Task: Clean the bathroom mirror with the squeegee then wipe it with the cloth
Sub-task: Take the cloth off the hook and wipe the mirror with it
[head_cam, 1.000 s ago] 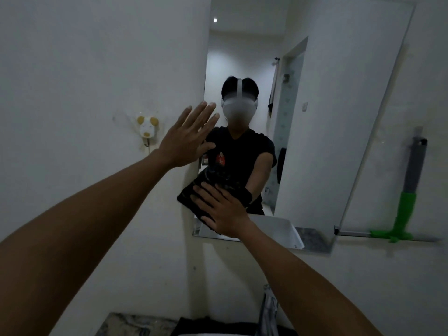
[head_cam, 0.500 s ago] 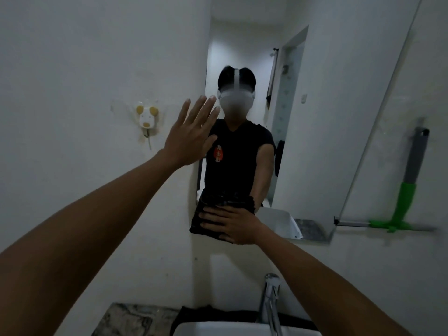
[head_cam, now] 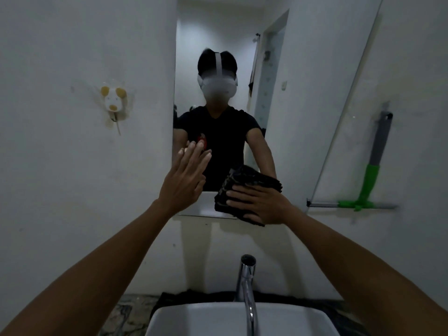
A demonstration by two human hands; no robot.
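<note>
The bathroom mirror (head_cam: pixel 303 93) hangs on the white wall straight ahead. My right hand (head_cam: pixel 261 204) presses a folded black cloth (head_cam: pixel 244 185) flat against the mirror's bottom edge. My left hand (head_cam: pixel 186 178) is spread open with its fingers apart, resting at the mirror's lower left edge. The squeegee (head_cam: pixel 371 175), with a green neck and grey handle, leans against the wall at the right, its blade resting on a narrow ledge.
A chrome tap (head_cam: pixel 247 287) rises over a white basin (head_cam: pixel 242 318) directly below my arms. A small mouse-shaped hook (head_cam: pixel 112 101) sticks to the wall at the left. A stone counter (head_cam: pixel 126 311) surrounds the basin. The mirror reflects a person and a doorway.
My right hand slid the cloth to the right along the mirror's bottom edge. My left hand dropped lower along the left edge. The view tilted down, showing more of the basin.
</note>
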